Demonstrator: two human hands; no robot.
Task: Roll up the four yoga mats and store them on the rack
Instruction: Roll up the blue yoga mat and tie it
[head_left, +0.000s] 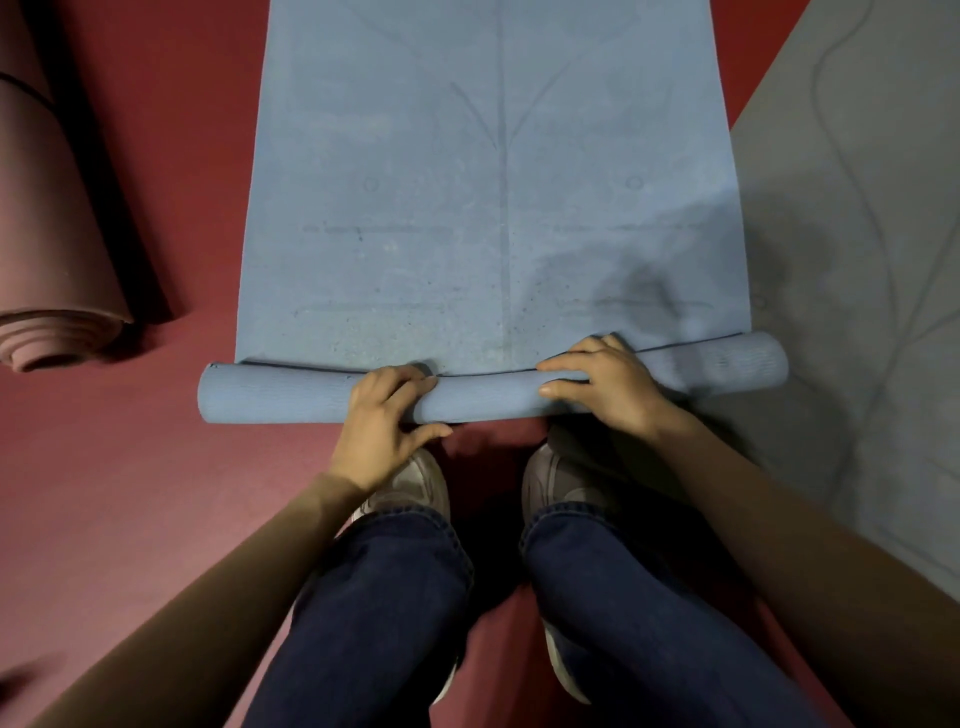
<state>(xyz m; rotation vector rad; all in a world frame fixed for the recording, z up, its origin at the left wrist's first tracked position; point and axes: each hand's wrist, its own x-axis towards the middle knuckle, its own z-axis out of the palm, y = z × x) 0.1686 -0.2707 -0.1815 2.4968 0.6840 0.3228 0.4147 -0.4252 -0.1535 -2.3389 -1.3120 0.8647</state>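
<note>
A blue yoga mat (488, 208) lies flat on the red floor, stretching away from me. Its near end is wound into a thin roll (270, 395) lying crosswise in front of my shoes. My left hand (382, 423) grips the roll left of its middle, fingers curled over the top and thumb at the near side. My right hand (605, 382) grips it right of the middle in the same way. A pink mat (47, 249), fully rolled, lies on the floor at the left. A grey mat (857, 260) lies flat at the right.
The red floor (156, 493) spreads out to the left and between the mats. My legs in dark jeans and my grey shoes (415, 488) stand just behind the blue roll. The grey mat's edge touches the blue roll's right end.
</note>
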